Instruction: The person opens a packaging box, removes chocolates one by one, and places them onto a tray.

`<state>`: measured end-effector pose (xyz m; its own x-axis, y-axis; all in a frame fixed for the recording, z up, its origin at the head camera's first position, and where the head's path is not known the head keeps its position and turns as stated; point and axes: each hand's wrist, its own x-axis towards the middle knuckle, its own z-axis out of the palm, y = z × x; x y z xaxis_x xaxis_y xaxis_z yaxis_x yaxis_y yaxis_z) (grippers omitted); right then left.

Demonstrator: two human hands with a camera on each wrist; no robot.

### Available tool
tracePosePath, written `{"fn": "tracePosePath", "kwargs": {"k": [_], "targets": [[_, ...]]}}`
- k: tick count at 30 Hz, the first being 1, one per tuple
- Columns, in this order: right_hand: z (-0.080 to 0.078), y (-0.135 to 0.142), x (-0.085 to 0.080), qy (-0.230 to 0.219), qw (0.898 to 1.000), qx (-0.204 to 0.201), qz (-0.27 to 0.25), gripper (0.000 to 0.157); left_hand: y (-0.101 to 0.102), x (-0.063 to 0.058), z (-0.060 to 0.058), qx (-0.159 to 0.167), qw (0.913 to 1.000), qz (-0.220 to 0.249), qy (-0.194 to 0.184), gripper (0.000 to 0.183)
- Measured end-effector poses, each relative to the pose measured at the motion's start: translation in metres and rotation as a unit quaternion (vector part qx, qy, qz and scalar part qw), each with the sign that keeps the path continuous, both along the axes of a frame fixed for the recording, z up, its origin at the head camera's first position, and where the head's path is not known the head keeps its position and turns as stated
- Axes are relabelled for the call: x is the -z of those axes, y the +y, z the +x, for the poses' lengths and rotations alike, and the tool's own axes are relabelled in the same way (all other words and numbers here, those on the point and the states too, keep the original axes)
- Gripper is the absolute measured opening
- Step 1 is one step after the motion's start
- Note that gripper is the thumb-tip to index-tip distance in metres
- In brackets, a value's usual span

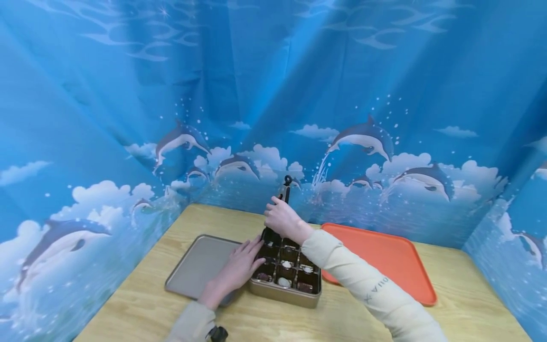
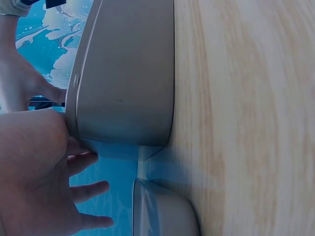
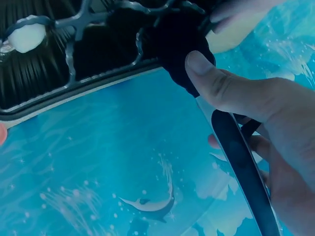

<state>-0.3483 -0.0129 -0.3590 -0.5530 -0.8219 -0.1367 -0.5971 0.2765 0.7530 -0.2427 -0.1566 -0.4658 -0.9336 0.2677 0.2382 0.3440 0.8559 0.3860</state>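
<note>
Right hand (image 1: 284,219) gripping tongs (image 3: 242,169), left hand (image 1: 239,265) spread at tin (image 1: 284,295)

From my feeds: tongs stand steeply at the tin's far-left corner, ring end up, black head down. Right thumb lies on that head, fingers curled behind. I can't tell which compartment it's over, or whether the tongs are closed. Left fingers straight and apart along the tin's left rim, thumb over the edge. Tin sits upright on the wood table (image 1: 342,316); dark insert (image 3: 91,20) inside, white piece (image 3: 27,38) and brown piece (image 1: 305,288) in separate cells. Grey tray (image 1: 201,263) just left, partly behind the left hand. Orange tray (image 1: 380,254) right, partly behind the right sleeve (image 1: 367,282). Dolphin curtain (image 1: 256,71) behind.
</note>
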Motion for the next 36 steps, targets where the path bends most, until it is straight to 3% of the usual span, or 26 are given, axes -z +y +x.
{"fn": "tracePosePath", "kwargs": {"k": [5,12,21,25,29,36], "targets": [[0.003,0.0,0.009,0.023,1.0,-0.015,-0.004,0.014,0.0,0.0,0.0,-0.001,1.0,0.0,-0.002,0.052],[0.005,0.004,0.014,0.037,0.999,-0.031,-0.009,0.015,0.0,-0.002,-0.001,-0.003,1.0,-0.006,0.004,0.051],[0.002,0.026,0.006,0.015,0.995,-0.041,-0.087,0.029,0.0,-0.001,-0.001,0.0,1.0,-0.002,0.009,0.051],[0.005,0.04,0.003,0.016,0.993,-0.039,-0.114,0.044,0.0,-0.001,-0.002,-0.004,1.0,0.0,0.007,0.051],[0.007,0.056,0.009,0.011,0.986,-0.047,-0.157,0.056,0.0,-0.001,-0.001,-0.01,0.9999,-0.003,0.003,0.051],[0.006,0.083,0.019,0.011,0.968,-0.059,-0.242,0.052,0.002,0.0,0.001,-0.014,0.9999,-0.007,0.0,0.053]]}}
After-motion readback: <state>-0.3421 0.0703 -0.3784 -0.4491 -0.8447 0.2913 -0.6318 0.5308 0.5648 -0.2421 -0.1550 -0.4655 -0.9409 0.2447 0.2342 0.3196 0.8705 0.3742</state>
